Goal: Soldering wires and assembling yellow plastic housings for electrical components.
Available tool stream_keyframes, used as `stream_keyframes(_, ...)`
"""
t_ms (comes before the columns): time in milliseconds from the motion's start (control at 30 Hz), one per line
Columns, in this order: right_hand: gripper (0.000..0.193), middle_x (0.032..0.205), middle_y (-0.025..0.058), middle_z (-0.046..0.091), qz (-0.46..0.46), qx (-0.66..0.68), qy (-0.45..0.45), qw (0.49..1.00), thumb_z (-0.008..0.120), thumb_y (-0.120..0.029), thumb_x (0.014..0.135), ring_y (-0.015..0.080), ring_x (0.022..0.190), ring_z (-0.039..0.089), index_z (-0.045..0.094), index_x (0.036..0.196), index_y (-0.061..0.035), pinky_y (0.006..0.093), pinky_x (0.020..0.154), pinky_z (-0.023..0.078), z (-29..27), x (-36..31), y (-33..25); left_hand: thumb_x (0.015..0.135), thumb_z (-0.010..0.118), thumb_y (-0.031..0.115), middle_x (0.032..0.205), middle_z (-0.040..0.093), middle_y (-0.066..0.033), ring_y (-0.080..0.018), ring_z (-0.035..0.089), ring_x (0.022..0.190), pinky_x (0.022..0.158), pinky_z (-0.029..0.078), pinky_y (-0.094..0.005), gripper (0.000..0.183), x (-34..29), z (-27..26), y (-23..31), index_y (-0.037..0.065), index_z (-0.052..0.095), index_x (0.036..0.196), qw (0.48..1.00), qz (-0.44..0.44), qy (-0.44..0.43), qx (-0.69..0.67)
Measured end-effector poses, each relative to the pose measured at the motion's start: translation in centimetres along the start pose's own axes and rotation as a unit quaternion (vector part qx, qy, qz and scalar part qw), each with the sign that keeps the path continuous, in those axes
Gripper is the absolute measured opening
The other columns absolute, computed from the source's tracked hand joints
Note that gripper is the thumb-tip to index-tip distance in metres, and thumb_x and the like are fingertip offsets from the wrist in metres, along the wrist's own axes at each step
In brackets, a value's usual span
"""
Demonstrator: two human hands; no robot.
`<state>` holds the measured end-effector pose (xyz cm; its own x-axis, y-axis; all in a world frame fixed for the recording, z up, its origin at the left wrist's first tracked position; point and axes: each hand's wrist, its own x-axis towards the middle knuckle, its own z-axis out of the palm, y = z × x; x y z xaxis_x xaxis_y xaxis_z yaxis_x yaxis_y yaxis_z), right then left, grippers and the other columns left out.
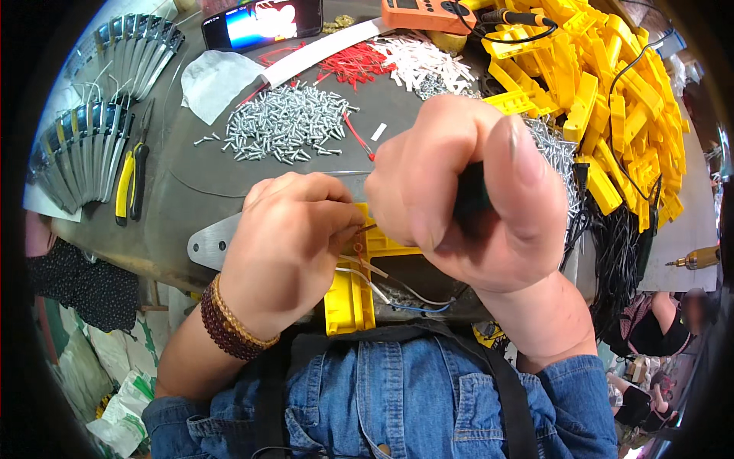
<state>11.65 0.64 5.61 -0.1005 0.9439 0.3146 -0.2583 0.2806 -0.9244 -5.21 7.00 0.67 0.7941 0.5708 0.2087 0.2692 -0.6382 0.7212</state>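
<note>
My left hand (294, 222), with a beaded bracelet (222, 325) at the wrist, is closed. Its thumb and fingertips pinch together over a yellow plastic housing (348, 306), and what they hold is hidden. A grey metal plate (208, 243) with holes sticks out left from beneath this hand. My right hand (482, 203) is wrapped round a dark-handled tool (472, 191), mostly hidden by the fingers. A thin brownish rod shows between the two hands. White and blue wires (417, 304) run across the housing, and a small red wire loop hangs below my left fingertips.
Loose silver screws (287, 122) lie beyond my hands, near red wires (355, 65) and white sleeves (420, 61). Yellow housings (612, 99) are heaped at right, beside black cables (623, 245). Pliers (131, 180) and metal strips (80, 149) lie left. An orange meter (428, 15) and phone (262, 23) stand far.
</note>
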Motion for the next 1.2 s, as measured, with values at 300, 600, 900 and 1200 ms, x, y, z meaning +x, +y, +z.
stream_keyframes(300, 0.062, 0.056, 0.007, 0.048, 0.021, -0.028, 0.023, 0.999, 0.037, -0.053, 0.1, 0.0156, 0.051, 0.042, 0.053, 0.067, -0.0028, 0.0303, 0.049, 0.032, 0.6, -0.2, -0.4, 0.068, 0.062, -0.003, 0.099, 0.062, -0.0069, -0.0293, 0.057, 0.094, 0.086, 0.041, -0.0414, 0.025, 0.0, -0.2, 0.1, 0.006, 0.067, 0.09, 0.998, 0.043, -0.022, 0.03)
stream_keyframes(600, 0.056, 0.065, 0.0076, 0.055, 0.051, -0.046, -0.008, 0.998, 0.044, -0.051, 0.097, 0.0169, 0.061, 0.051, 0.059, 0.075, -0.0023, 0.0304, 0.055, 0.039, 0.4, -0.2, -0.6, 0.073, 0.064, 0.0, 0.092, 0.059, -0.009, -0.0323, 0.057, 0.086, 0.078, 0.044, -0.0413, 0.012, -0.3, 0.0, 0.9, 0.005, 0.06, 0.083, 0.998, 0.041, 0.035, 0.008)
stream_keyframes(900, 0.052, 0.073, 0.0081, 0.061, 0.097, -0.063, -0.041, 0.992, 0.051, -0.05, 0.095, 0.0181, 0.071, 0.061, 0.065, 0.082, -0.0019, 0.0305, 0.061, 0.046, -0.5, 0.5, 0.4, 0.077, 0.078, 0.031, 0.116, 0.062, -0.0151, -0.0189, 0.057, 0.112, 0.094, 0.046, -0.0348, 0.06, 4.5, -4.2, 1.1, -0.006, 0.055, 0.119, 0.919, 0.079, -0.066, -0.38)
stream_keyframes(1200, 0.03, 0.112, 0.0115, 0.062, -0.119, -0.181, -0.028, 0.976, 0.051, -0.023, 0.097, 0.0234, 0.104, 0.06, 0.061, 0.12, -0.006, 0.0354, 0.089, 0.048, -0.3, 0.6, 5.8, 0.084, 0.067, 0.021, 0.091, 0.068, -0.0209, -0.021, 0.066, 0.083, 0.078, 0.053, -0.0356, 0.024, 5.1, -2.5, 3.3, -0.002, 0.068, 0.08, 0.919, 0.08, 0.034, -0.386)
